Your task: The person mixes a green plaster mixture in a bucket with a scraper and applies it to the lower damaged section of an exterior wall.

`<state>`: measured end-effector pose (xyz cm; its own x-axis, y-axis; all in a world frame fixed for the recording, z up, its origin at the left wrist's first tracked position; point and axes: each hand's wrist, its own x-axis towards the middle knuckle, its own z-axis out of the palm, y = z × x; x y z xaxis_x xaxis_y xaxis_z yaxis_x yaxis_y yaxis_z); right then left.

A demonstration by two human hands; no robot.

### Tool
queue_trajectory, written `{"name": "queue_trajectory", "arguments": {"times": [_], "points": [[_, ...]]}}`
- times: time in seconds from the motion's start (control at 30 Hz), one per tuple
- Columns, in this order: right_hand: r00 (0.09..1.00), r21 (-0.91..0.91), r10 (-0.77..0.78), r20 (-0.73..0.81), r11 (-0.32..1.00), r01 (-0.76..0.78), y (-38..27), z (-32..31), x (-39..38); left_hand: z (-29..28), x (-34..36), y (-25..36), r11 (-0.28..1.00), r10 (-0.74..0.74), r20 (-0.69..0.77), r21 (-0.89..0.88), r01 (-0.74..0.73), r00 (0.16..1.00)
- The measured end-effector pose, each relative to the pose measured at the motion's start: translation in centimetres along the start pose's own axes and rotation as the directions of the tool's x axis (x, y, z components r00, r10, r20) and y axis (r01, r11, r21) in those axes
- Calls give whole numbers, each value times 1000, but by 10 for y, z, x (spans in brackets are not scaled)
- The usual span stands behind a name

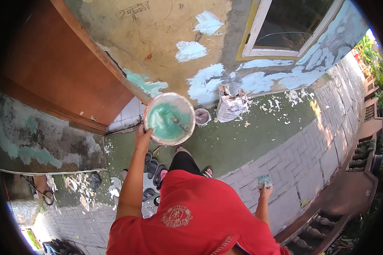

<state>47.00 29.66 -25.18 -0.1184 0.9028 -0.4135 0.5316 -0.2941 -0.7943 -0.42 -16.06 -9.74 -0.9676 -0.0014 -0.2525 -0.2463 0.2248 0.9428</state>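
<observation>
My left hand (143,135) grips the rim of a round white bucket (170,118) and holds it up in front of me. The bucket holds pale green paint, with a stick or tool resting in it. My right hand (265,192) hangs low at my right side, shut on a small flat tool smeared with green, likely a scraper or brush (264,180). Below me I see my red shirt (191,216) and dark trousers.
A peeling wall (170,38) with pale blue and green patches stands ahead, a brown door (59,68) to its left and a window (293,25) to its right. A small pail (202,116) and a crumpled sack (230,106) sit at its base. Sandals (152,165) lie by my feet.
</observation>
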Motion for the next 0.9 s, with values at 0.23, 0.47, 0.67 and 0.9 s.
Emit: {"name": "queue_trajectory", "arguments": {"times": [0.23,0.47,0.67,0.9], "points": [[998,164,-37,50,986,28,-32,-11,50,122,-29,93,976,133,176,-194,-98,975],[984,274,-99,147,960,55,-132,3,82,226,-10,79,971,191,223,-183,-151,956],[939,76,-146,312,989,129,-174,-15,160,297,-36,73,966,256,78,-55,-253,963],[794,-110,-205,572,941,322,-288,43,184,276,-80,57,992,127,-1,6,-127,992]]}}
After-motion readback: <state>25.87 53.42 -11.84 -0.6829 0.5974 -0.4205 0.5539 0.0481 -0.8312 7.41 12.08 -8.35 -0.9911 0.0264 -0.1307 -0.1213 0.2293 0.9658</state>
